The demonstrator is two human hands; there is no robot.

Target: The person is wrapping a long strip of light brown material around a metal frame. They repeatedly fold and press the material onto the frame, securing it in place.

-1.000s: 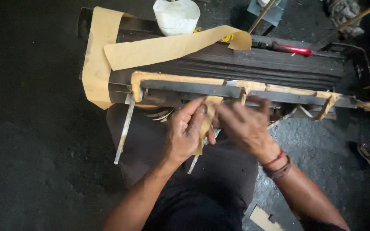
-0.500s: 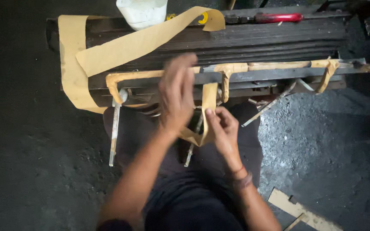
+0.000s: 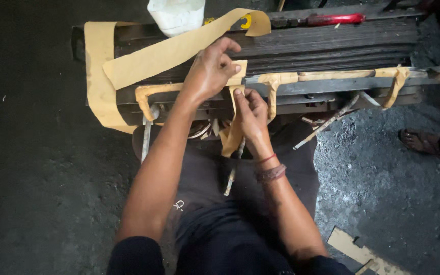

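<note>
Hands meet at the tan paper strip [image 3: 234, 133] on the metal bar [image 3: 327, 84]. Left hand [image 3: 211, 71] presses its top, fingers curled; right hand [image 3: 252, 113] pinches it below.

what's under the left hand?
The left hand presses tan paper strip onto the metal bar; the right hand pinches it below. The bar under the palm is hidden.

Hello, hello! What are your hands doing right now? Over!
Left hand pressing tan paper strip onto metal bar. Right hand pinching strip below. Nothing blocking.
</note>
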